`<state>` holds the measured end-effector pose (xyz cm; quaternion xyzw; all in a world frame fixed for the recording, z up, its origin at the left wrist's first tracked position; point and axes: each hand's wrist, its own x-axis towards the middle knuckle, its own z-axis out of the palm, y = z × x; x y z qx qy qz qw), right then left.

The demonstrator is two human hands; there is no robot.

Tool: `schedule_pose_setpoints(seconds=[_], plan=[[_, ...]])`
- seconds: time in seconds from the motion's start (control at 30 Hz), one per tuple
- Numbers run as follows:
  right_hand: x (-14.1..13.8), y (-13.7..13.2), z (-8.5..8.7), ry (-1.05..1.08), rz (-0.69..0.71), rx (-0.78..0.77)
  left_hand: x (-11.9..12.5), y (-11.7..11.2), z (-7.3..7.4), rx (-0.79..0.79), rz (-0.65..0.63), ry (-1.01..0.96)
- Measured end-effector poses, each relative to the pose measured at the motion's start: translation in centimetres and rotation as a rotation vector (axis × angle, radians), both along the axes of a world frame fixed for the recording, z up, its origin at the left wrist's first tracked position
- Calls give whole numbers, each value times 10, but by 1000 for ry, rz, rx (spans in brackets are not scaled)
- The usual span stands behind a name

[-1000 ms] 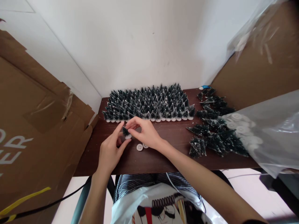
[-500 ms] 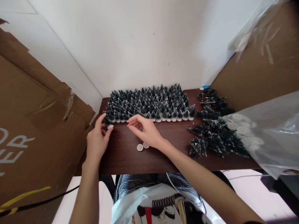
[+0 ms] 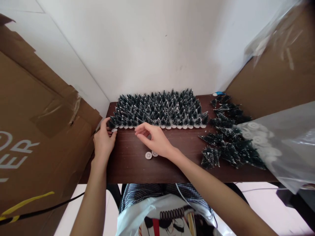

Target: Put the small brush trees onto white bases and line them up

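Observation:
At the left end of the front row, my left hand (image 3: 104, 139) has its fingers and thumb closed around a miniature Christmas tree (image 3: 112, 125), whose white round base (image 3: 114, 130) shows by the thumb. Beside it stand tight rows of frosted dark green miniature trees (image 3: 159, 109) on white bases. My right hand (image 3: 153, 137) hovers in front of the rows' middle, palm inward, with a gap between thumb and fingers and nothing visible in it. Two loose white discs (image 3: 148, 155) lie on the table below it, one partly covered by that hand.
Loose miniature trees (image 3: 231, 147) lie heaped at the right of the brown table (image 3: 133, 170). A clear plastic bag (image 3: 290, 144) of white discs adjoins them. A cardboard box (image 3: 49, 108) stands at the left, another (image 3: 275, 82) at the right, and a white wall (image 3: 147, 49) behind.
My left hand has moved the miniature tree slightly back, toward the end of the front row. The right hand has hardly moved, and the camera view has shifted a little.

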<state>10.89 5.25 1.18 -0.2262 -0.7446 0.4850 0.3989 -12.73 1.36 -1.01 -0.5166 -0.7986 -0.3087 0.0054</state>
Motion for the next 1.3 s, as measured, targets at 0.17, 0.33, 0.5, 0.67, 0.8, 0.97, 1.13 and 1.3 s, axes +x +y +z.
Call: schedule_pose_setpoints(seconds=[0.17,0.33,0.5,0.67,0.8,0.97,1.13,1.3], plan=[[1,-1,2,-60,-13,50,5,-2,4,-13,33,84],[1,0,2,-99,-14,61,6,-1,4,-25,52,89],[0,-1,-1,-100,-7,92,3,1,0,-3,63,76],[1,0,-4,-132,-7,136,0,4,-4,12,55,34],[0,1,-7,-145,-6,165,-1,5,-5,16,54,50],[0,1,-8,-147,5,193,0,4,-4,10,64,62],[0,0,-6,-181,19,192,0,5,-5,9,62,62],[1,0,-5,-195,27,191,-1,6,-6,5,40,36]])
